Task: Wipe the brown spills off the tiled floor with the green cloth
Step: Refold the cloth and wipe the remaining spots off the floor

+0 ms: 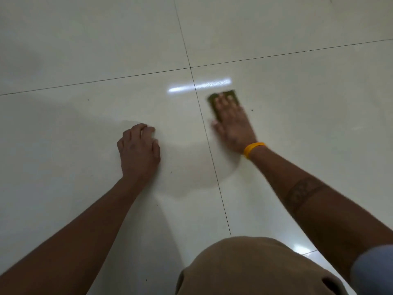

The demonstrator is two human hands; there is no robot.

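Right hand (232,122) lay flat on the green cloth (223,103), fingers straight and spread, palm pressing down rather than gripping. Probably laid that way so the whole pad dragged across the tile with even pressure. Blurred a bit, so looked mid-swipe. Yellow wristband (254,149) sat on that wrist.

Cloth itself was folded small, just right of the grout line (209,145) running up the middle, most of it hidden under the fingers with only the far end poking out.

Left hand (139,149) was planted on the floor (74,60) on the other side of that line, fingers curled under, nothing in them. Looked like a brace to take body weight while leaning forward, honestly. Well apart from the cloth.

Couldn't really spot proper brown spills anywhere. Just a faint damp-looking patch (191,173) between the two hands, straddling the grout line, plus a few tiny dark specks (252,110) scattered about. So probably close to done, but only a guess.

Loads of open tile ahead and to both sides, no walls or furniture in view. Only things in the way were the bracing hand and a knee in tan trousers (244,267) at the bottom. Grout lines could hold onto residue, worth a pass along them.
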